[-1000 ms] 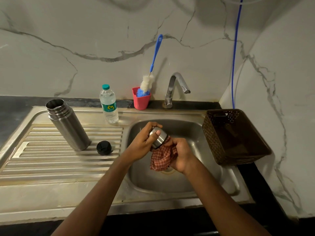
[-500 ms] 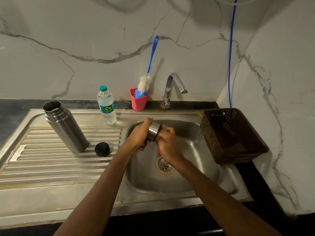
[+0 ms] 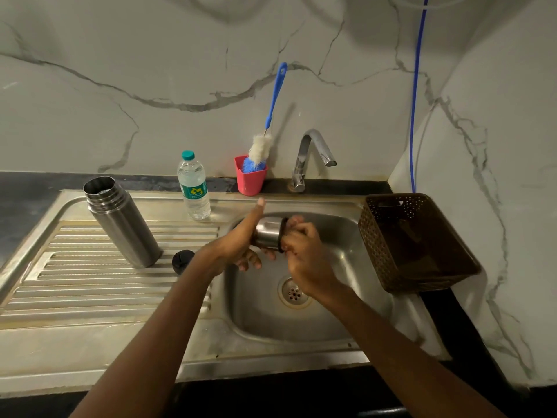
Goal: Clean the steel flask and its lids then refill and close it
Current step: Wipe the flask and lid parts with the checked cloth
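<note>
Over the sink basin [image 3: 346, 303] my left hand [image 3: 238, 245] grips the steel cup lid [image 3: 268, 233] on its side, thumb pointing up. My right hand [image 3: 307, 257] is at the lid's open mouth with its fingers curled; the red checked cloth it holds is almost wholly hidden behind them. The open steel flask [image 3: 123, 224] stands on the drainboard [image 3: 90, 291] at the left. Just to the flask's right, the small black inner lid [image 3: 181, 260] lies on the drainboard.
A water bottle [image 3: 194, 188] with a teal cap stands behind the basin. A pink cup [image 3: 249, 179] holds a blue-handled bottle brush [image 3: 275, 95] beside the tap [image 3: 310, 152]. A brown perforated basket [image 3: 422, 267] sits at the right of the sink.
The cloth hung below the lid a second ago; now it is bunched into my right hand at the lid's mouth. Both hands have risen slightly, and the lid has turned onto its side.
</note>
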